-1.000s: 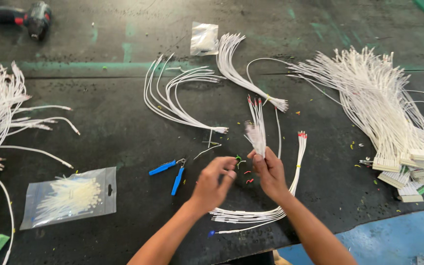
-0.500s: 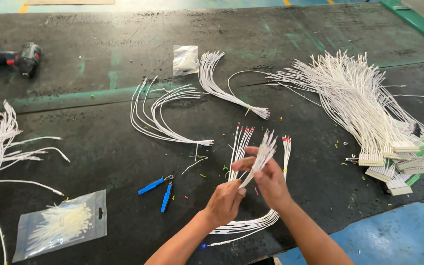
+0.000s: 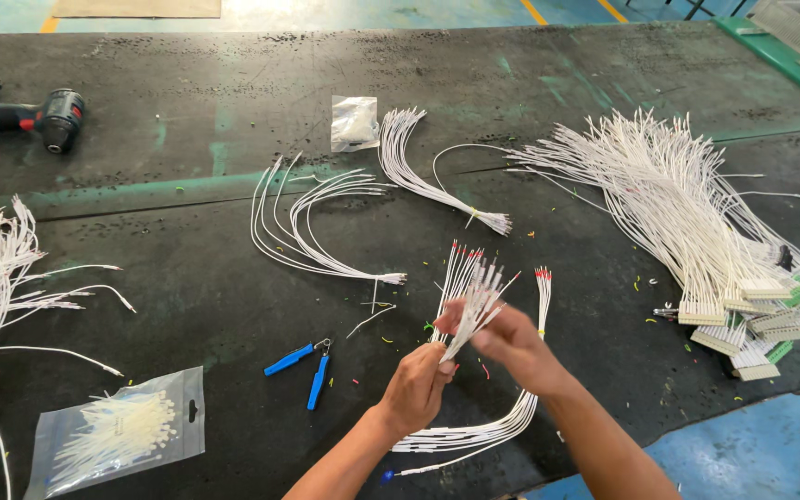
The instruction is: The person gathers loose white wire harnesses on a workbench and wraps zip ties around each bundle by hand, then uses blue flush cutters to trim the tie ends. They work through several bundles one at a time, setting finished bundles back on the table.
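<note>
I see left hand (image 3: 416,384) and right hand (image 3: 511,341) pinching white wire bundle (image 3: 474,301) at lower centre of frame; I'd grip near tips, keep ends level, blue cutters (image 3: 307,363) left.

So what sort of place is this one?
Probably a wiring assembly workshop: a dark workbench with bundles of white wires, blue-handled cutters, and a bag of cable ties.

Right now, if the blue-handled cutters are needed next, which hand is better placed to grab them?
Left, probably. The left hand lies nearer the blue-handled cutters, with bare table between them. The right hand sits farther off and its grip is on the white wire bundle.
</note>
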